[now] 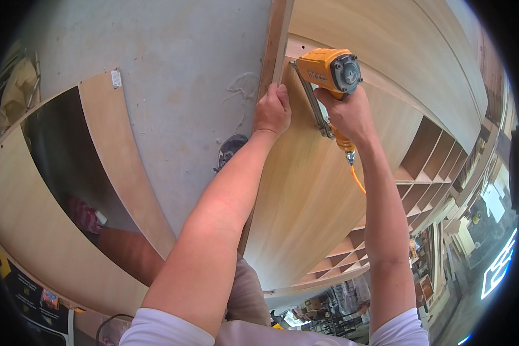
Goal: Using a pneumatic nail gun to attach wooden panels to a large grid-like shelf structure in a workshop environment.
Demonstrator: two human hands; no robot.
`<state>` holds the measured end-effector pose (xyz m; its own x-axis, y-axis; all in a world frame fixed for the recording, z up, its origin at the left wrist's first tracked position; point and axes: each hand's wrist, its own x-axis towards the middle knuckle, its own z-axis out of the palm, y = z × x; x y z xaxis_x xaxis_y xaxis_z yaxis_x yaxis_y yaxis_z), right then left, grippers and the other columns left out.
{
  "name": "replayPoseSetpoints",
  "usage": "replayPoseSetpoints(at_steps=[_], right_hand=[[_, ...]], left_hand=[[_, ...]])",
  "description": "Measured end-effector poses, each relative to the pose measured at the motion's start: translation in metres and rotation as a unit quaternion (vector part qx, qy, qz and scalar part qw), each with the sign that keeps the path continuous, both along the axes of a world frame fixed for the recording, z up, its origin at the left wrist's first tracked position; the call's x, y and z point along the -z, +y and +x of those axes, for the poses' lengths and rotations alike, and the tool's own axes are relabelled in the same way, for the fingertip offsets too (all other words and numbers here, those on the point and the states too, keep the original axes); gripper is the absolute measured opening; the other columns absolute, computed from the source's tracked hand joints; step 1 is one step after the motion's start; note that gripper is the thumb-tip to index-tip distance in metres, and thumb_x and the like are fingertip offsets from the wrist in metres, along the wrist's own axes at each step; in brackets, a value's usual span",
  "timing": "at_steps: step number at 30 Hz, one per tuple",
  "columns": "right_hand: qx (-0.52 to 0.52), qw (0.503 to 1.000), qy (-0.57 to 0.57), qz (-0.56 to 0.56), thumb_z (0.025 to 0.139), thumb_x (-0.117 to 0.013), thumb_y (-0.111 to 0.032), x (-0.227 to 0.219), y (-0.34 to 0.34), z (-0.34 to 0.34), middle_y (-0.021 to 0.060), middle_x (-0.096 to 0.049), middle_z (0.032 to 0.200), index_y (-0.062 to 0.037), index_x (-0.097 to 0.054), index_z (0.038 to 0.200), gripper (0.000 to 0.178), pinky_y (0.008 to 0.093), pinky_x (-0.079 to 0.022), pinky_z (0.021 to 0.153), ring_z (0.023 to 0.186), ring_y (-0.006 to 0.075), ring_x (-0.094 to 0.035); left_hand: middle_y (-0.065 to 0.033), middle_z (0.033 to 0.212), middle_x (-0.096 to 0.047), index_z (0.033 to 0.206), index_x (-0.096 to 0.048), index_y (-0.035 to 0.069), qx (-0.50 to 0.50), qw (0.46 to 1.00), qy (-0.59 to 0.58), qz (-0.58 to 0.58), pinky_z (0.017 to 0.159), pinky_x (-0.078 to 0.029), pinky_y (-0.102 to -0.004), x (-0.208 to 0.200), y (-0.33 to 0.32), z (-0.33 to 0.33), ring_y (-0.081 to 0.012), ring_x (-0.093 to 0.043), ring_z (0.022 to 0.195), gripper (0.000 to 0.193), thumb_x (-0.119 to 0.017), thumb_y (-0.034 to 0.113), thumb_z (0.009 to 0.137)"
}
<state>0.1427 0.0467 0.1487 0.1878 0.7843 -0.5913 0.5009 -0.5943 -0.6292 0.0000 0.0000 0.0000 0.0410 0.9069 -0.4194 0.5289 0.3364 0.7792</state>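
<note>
Wrapped around the handle of an orange pneumatic nailer (328, 69), our right hand (350, 115) holds it over a wood-veneer panel (305, 173), nose near the long edge board (275, 43); whether it touches, we cannot tell. Our left hand (273, 109) is curled closed over that edge board, left of the nailer. Orange air hose (356, 179) runs from the handle's base. Progress, by our judgement: partway. Open compartments (432, 153) beyond the panel look built; the edge board lies along the panel's side. Fastening there seems unfinished, though we cannot make out which stretches are fixed.
</note>
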Motion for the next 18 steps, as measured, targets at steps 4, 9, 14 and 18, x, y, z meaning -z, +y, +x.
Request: replayPoseSetpoints(at_steps=[4, 9, 14, 18], right_hand=[[-0.002, 0.999, -0.045, -0.002, 0.086, -0.068, -0.023, -0.011, 0.003, -0.004, 0.0148, -0.069, 0.076, 0.0022, -0.068, 0.095, 0.027, 0.036, -0.052, 0.068, 0.07, 0.0248, -0.066], [-0.024, 0.996, -0.089, -0.017, 0.086, -0.07, -0.027, -0.017, 0.008, -0.007, 0.0157, -0.068, 0.074, 0.0028, -0.068, 0.093, 0.031, 0.0374, -0.052, 0.067, 0.069, 0.0282, -0.067], [0.144, 0.989, 0.028, 0.016, 0.086, -0.075, -0.016, -0.049, -0.086, -0.006, 0.0128, -0.073, 0.087, 0.0002, -0.069, 0.103, 0.024, 0.0357, -0.053, 0.071, 0.078, 0.0236, -0.07], [0.138, 0.99, 0.019, -0.012, 0.085, -0.076, -0.012, -0.064, -0.218, 0.006, 0.0096, -0.074, 0.093, 0.0015, -0.069, 0.107, 0.027, 0.0313, -0.054, 0.078, 0.084, 0.0143, -0.068]], left_hand=[[-0.0284, 0.091, -0.067, 0.11, -0.056, 0.005, -0.006, 1.0, -0.002, 0.009, 0.075, -0.05, -0.0593, -0.003, -0.004, 0.006, -0.0512, -0.063, 0.086, 0.036, -0.039, 0.036, 0.105], [-0.0303, 0.092, -0.067, 0.111, -0.056, 0.003, 0.012, 1.0, -0.01, 0.026, 0.077, -0.049, -0.0599, 0.003, 0.001, 0.001, -0.0517, -0.062, 0.087, 0.038, -0.036, 0.036, 0.105], [-0.0295, 0.089, -0.066, 0.114, -0.058, 0.004, -0.006, 0.999, 0.029, 0.025, 0.078, -0.048, -0.0591, 0.007, 0.002, -0.005, -0.0521, -0.061, 0.088, 0.042, -0.033, 0.036, 0.106], [-0.0297, 0.103, -0.066, 0.123, -0.055, 0.002, 0.038, 0.998, 0.031, -0.041, 0.085, -0.049, -0.0562, 0.0, 0.002, -0.002, -0.0503, -0.062, 0.096, 0.046, -0.034, 0.039, 0.106]])
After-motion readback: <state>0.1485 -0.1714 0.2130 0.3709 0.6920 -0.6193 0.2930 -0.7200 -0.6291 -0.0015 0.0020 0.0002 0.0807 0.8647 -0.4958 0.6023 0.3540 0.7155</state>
